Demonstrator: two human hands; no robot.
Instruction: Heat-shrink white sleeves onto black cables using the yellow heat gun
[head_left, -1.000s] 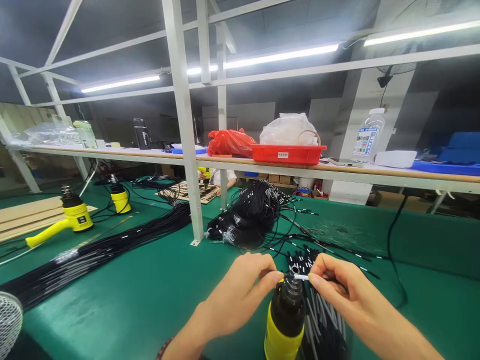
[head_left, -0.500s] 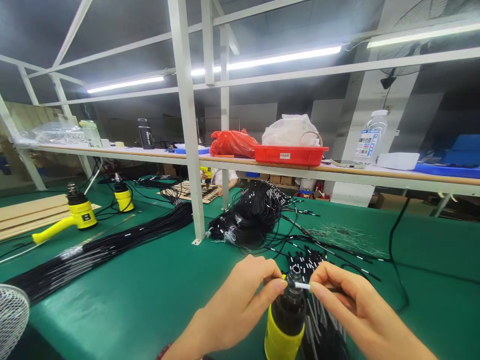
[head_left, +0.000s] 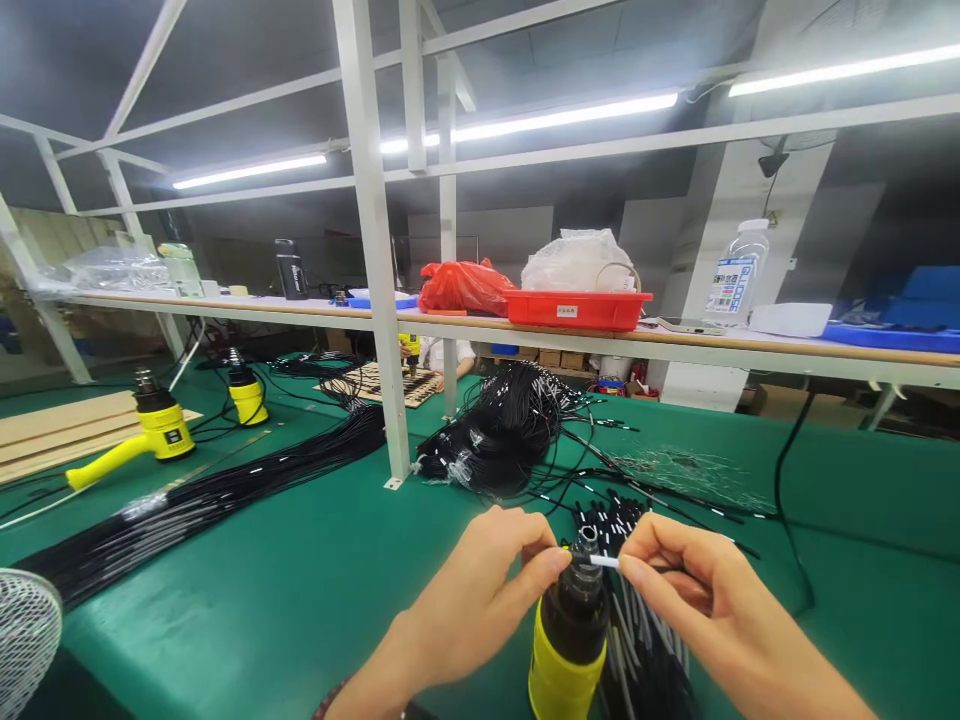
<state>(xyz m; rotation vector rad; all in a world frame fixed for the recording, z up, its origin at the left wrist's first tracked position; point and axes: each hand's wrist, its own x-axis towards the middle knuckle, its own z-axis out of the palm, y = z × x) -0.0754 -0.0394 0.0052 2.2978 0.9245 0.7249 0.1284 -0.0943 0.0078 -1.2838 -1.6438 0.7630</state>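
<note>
Between my two hands a thin black cable with a white sleeve [head_left: 604,562] is stretched sideways, just at the nozzle of an upright yellow and black heat gun [head_left: 570,640]. My left hand [head_left: 487,590] pinches the black end. Thumb and fingers of my right hand [head_left: 697,590] are closed on the cable at the right end of the white sleeve. A bundle of black cables [head_left: 637,640] with white-marked ends lies behind and right of the heat gun, partly hidden by my right hand.
A coiled heap of black cables [head_left: 495,430] lies beyond my hands, by a white post [head_left: 371,250]. A long cable bundle [head_left: 217,500] and two more heat guns [head_left: 166,430] are at left. A shelf holds a red tray [head_left: 577,312] and a bottle [head_left: 739,270]. Another person [head_left: 450,357] works behind.
Both hands have risen slightly with the cable over the nozzle. More of the black part beside the white sleeve now shows. The view has shifted a little.
</note>
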